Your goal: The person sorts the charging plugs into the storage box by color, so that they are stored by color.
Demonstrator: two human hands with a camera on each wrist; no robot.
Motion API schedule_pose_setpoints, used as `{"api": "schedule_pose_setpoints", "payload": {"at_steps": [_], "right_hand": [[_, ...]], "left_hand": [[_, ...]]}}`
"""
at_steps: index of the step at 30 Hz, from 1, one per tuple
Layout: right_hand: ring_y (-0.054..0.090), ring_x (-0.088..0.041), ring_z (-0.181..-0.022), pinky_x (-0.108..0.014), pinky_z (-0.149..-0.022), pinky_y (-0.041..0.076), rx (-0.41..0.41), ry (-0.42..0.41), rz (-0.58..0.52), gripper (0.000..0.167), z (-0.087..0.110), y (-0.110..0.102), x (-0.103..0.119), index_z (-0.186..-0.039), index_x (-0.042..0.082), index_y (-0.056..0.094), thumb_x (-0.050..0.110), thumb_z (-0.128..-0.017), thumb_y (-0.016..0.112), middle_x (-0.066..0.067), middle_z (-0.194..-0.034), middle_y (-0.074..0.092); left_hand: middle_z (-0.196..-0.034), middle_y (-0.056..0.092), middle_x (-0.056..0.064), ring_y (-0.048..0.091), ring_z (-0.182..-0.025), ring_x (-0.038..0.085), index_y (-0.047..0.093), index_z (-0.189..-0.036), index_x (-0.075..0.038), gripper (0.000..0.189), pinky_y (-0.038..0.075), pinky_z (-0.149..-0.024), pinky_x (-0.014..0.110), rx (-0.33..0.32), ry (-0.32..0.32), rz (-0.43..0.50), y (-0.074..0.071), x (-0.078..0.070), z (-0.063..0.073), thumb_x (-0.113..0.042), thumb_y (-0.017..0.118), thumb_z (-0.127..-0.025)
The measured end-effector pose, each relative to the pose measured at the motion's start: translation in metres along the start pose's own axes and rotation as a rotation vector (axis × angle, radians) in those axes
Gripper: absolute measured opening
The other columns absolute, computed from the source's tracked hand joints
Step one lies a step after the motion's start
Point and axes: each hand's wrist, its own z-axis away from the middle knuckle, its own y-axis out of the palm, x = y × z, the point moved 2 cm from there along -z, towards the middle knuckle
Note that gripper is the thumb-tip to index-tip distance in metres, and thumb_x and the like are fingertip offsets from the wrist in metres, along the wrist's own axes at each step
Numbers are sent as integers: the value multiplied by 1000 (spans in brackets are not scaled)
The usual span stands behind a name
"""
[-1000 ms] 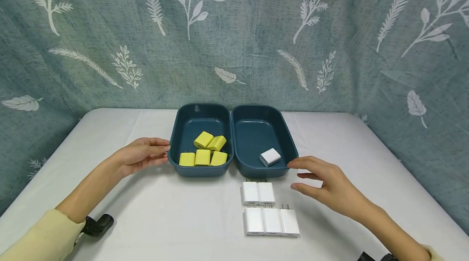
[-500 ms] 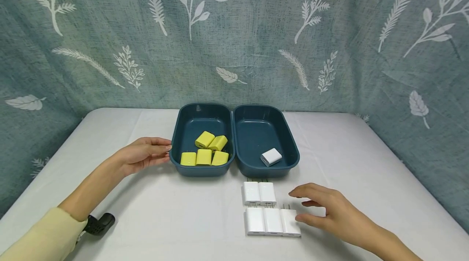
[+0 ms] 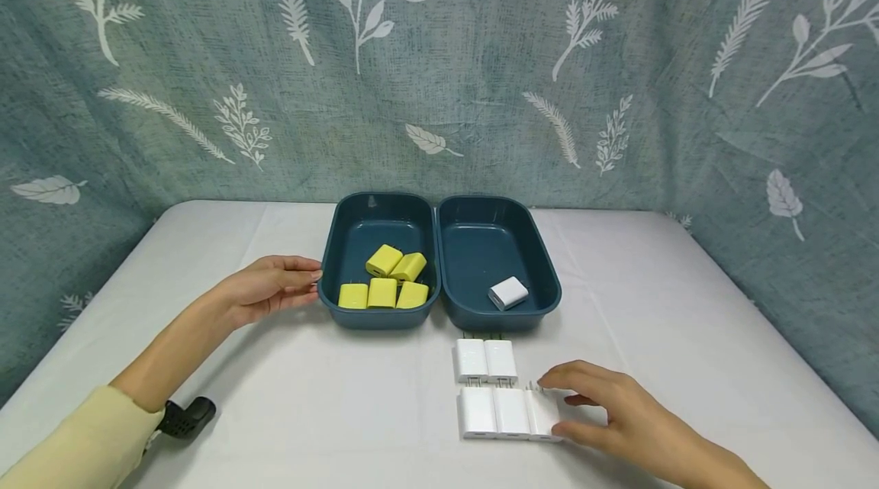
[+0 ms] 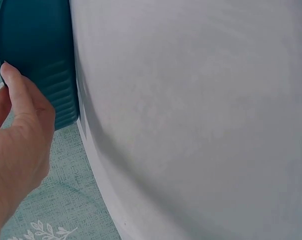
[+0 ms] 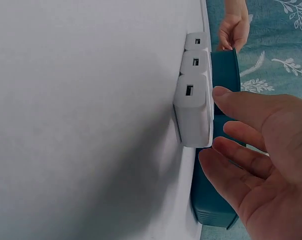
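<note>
My left hand (image 3: pixel 271 292) rests its fingertips against the outer side of the left dark blue bin (image 3: pixel 384 321), fingers mostly straight. Inside that bin lie several yellow charger plugs (image 3: pixel 382 293). My right hand (image 3: pixel 614 409) spreads thumb and fingers around the rightmost white charger plug (image 3: pixel 543 414) of the front row. In the right wrist view its thumb sits right at the plug's (image 5: pixel 193 120) corner, the other fingertips (image 5: pixel 211 156) just beyond its far end. A single white charger plug (image 3: pixel 508 294) lies tilted in the right dark blue bin (image 3: pixel 501 319).
Two more white plugs (image 3: pixel 493 413) stand beside the rightmost one, and a second pair (image 3: pixel 485 361) sits behind them, close to the right bin. White cloth (image 3: pixel 309 413) covers the table. A patterned green curtain (image 3: pixel 481 138) hangs behind.
My right hand has come down and toward me from the right bin's front corner to the rightmost white charger plug. My left hand stays at the left bin.
</note>
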Motion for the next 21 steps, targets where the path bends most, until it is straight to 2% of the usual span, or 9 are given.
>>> {"api": "schedule_pose_setpoints", "payload": {"at_steps": [3,9,14,17,21], "right_hand": [[58,-12,-107,-27,-79,59,13,3,3,41,1,2,1,-127,12,61,17,-89,76,0,-122,61],[57,-9,-107,-24,-82,58,43,79,24,39,4,7,2,-126,16,62,24,-91,75,6,-124,59],[58,-10,-107,-25,-82,58,20,54,28,39,4,10,1,-126,13,62,22,-90,75,4,-124,59],[58,-9,-107,-25,-83,58,50,124,19,40,5,9,2,-127,15,62,29,-91,74,5,-126,58],[59,-10,-107,-25,-84,58,68,164,27,41,5,6,1,-128,17,62,32,-92,73,6,-127,58]], "left_hand": [[-101,65,7,68,-89,14,35,-138,14,45,57,-86,27,2,1,3,0,0,0,-2,56,-101],[-101,65,7,68,-89,14,35,-138,15,45,57,-86,27,4,7,2,-2,0,0,-1,55,-101],[-103,64,7,68,-91,14,33,-139,15,47,57,-88,27,9,10,-3,-2,1,0,-1,54,-101],[-103,64,8,68,-92,14,33,-139,15,47,56,-89,27,12,10,-3,-2,1,0,-1,54,-101],[-103,64,8,68,-91,14,34,-138,15,45,56,-88,27,10,5,3,-4,1,-1,-1,54,-101]]}}
